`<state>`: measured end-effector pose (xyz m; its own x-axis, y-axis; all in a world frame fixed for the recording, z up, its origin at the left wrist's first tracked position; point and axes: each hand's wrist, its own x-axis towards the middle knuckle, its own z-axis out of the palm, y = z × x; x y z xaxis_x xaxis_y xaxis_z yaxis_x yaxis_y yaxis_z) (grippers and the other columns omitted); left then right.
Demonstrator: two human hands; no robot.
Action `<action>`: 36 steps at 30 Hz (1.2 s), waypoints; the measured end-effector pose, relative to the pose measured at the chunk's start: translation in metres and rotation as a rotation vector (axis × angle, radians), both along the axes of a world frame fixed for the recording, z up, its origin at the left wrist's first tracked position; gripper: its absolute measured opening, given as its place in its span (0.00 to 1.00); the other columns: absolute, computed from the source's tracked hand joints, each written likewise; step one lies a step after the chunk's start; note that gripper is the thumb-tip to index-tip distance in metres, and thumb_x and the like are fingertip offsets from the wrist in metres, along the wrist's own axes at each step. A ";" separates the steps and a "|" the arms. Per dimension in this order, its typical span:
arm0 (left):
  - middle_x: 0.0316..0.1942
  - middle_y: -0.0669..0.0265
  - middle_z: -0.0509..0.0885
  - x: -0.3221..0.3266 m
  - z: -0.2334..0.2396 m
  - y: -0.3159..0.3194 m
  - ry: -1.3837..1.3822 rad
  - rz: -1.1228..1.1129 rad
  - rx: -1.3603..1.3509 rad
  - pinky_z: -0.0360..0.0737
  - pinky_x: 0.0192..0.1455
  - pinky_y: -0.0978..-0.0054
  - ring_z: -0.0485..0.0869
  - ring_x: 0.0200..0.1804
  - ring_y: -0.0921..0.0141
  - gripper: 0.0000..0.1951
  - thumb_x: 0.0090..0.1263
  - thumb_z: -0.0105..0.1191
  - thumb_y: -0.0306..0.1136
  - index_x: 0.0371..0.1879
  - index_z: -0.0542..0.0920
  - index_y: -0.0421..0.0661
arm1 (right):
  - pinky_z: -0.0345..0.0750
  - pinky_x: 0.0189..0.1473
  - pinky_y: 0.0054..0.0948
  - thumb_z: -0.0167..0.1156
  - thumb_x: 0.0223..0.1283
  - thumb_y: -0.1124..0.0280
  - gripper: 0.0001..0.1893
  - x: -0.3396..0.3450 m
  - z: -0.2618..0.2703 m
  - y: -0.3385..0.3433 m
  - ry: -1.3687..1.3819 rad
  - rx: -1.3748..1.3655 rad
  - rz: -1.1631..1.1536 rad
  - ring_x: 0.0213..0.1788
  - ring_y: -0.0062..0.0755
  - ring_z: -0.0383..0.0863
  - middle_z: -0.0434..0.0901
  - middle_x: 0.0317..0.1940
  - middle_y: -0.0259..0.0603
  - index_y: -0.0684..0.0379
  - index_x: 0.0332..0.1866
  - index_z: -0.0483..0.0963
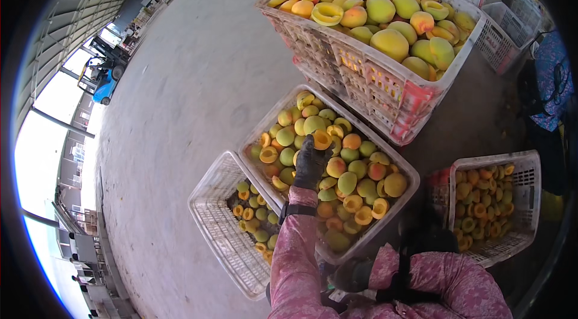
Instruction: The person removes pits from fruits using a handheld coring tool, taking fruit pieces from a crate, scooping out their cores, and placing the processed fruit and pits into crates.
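Observation:
My left hand (311, 163), in a dark glove, is over the middle crate and pinches a pitted yellow peach half (322, 139) between thumb and fingers. Below it, the middle plastic crate (408, 170) holds whole-looking and halved peaches, green-yellow to orange. My right hand (354, 274), also dark-gloved, is low beside that crate's near edge; its fingers are poorly seen, so I cannot tell whether it holds anything. To the left stands a tilted-looking white mesh crate (212, 210) with peach halves at its bottom, partly hidden by my left forearm.
A tall crate (343, 59) heaped with peaches stands beyond the middle one. At right is another crate (526, 201) of smaller-looking peach halves. More crates (494, 43) stand behind, near a person in patterned blue clothing (553, 79). A blue forklift (104, 86) is far left on the concrete floor (180, 75).

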<state>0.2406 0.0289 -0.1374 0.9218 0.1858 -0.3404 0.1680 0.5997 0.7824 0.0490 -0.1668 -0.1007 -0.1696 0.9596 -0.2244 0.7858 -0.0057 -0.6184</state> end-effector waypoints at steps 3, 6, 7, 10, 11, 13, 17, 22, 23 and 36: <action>0.48 0.57 0.73 -0.014 0.014 -0.003 -0.239 0.111 -0.353 0.80 0.39 0.73 0.76 0.43 0.62 0.24 0.67 0.45 0.48 0.55 0.65 0.45 | 0.76 0.26 0.47 0.47 0.55 0.66 0.14 -0.009 -0.008 0.006 0.025 0.009 0.000 0.30 0.43 0.82 0.80 0.29 0.44 0.62 0.40 0.75; 0.52 0.53 0.72 -0.024 0.039 -0.015 -0.146 0.039 -0.536 0.80 0.39 0.75 0.76 0.44 0.62 0.27 0.66 0.45 0.51 0.55 0.65 0.42 | 0.76 0.25 0.52 0.49 0.53 0.66 0.15 -0.010 -0.008 0.009 0.059 -0.076 0.005 0.33 0.44 0.82 0.81 0.34 0.45 0.62 0.42 0.75; 0.52 0.53 0.72 -0.024 0.036 -0.018 -0.146 0.042 -0.535 0.80 0.39 0.75 0.76 0.44 0.62 0.27 0.66 0.45 0.51 0.55 0.65 0.42 | 0.77 0.27 0.54 0.48 0.55 0.67 0.15 -0.008 -0.003 0.011 0.053 -0.140 0.031 0.36 0.45 0.82 0.81 0.37 0.45 0.62 0.44 0.74; 0.53 0.51 0.71 -0.025 0.024 -0.019 -0.146 0.076 -0.464 0.80 0.38 0.76 0.76 0.44 0.63 0.29 0.65 0.44 0.52 0.56 0.65 0.41 | 0.76 0.27 0.56 0.47 0.55 0.67 0.17 -0.010 -0.008 0.010 0.043 -0.078 0.060 0.36 0.46 0.82 0.81 0.36 0.47 0.63 0.46 0.73; 0.54 0.63 0.72 -0.026 0.022 -0.016 -0.182 -0.048 -0.440 0.68 0.52 0.68 0.70 0.53 0.69 0.21 0.64 0.45 0.43 0.55 0.69 0.48 | 0.76 0.27 0.56 0.47 0.55 0.67 0.17 -0.010 -0.008 0.010 0.043 -0.078 0.060 0.36 0.46 0.82 0.81 0.36 0.47 0.63 0.46 0.73; 0.54 0.76 0.73 -0.028 0.014 -0.011 -0.217 -0.167 -0.414 0.57 0.66 0.59 0.65 0.61 0.75 0.18 0.63 0.45 0.34 0.54 0.73 0.56 | 0.76 0.27 0.55 0.47 0.55 0.67 0.16 -0.011 -0.006 0.011 0.021 -0.101 0.062 0.35 0.46 0.82 0.81 0.35 0.48 0.63 0.45 0.73; 0.53 0.63 0.73 -0.032 0.007 -0.009 -0.176 -0.135 -0.184 0.67 0.51 0.70 0.71 0.48 0.72 0.21 0.64 0.43 0.42 0.55 0.69 0.48 | 0.77 0.27 0.52 0.48 0.55 0.67 0.14 -0.012 -0.007 0.013 0.011 -0.112 0.081 0.33 0.46 0.82 0.81 0.32 0.48 0.63 0.42 0.73; 0.51 0.50 0.73 -0.038 0.053 -0.023 -0.136 -0.057 -0.799 0.79 0.32 0.82 0.77 0.34 0.69 0.29 0.65 0.42 0.52 0.56 0.65 0.39 | 0.75 0.23 0.55 0.50 0.53 0.65 0.14 -0.014 -0.021 0.008 0.003 0.004 0.041 0.30 0.47 0.82 0.80 0.28 0.46 0.63 0.40 0.73; 0.50 0.50 0.74 -0.040 0.057 -0.023 -0.138 -0.048 -0.727 0.78 0.31 0.82 0.77 0.34 0.69 0.30 0.65 0.42 0.53 0.55 0.66 0.39 | 0.75 0.23 0.55 0.50 0.53 0.65 0.14 -0.013 -0.017 0.007 0.002 0.006 0.044 0.30 0.47 0.82 0.80 0.28 0.46 0.63 0.40 0.73; 0.40 0.64 0.77 -0.084 0.044 0.058 0.230 0.176 0.439 0.77 0.29 0.78 0.77 0.35 0.71 0.24 0.61 0.52 0.50 0.49 0.72 0.45 | 0.75 0.28 0.50 0.46 0.56 0.64 0.14 -0.001 0.028 0.006 -0.073 -0.126 0.137 0.30 0.46 0.82 0.80 0.29 0.47 0.60 0.41 0.72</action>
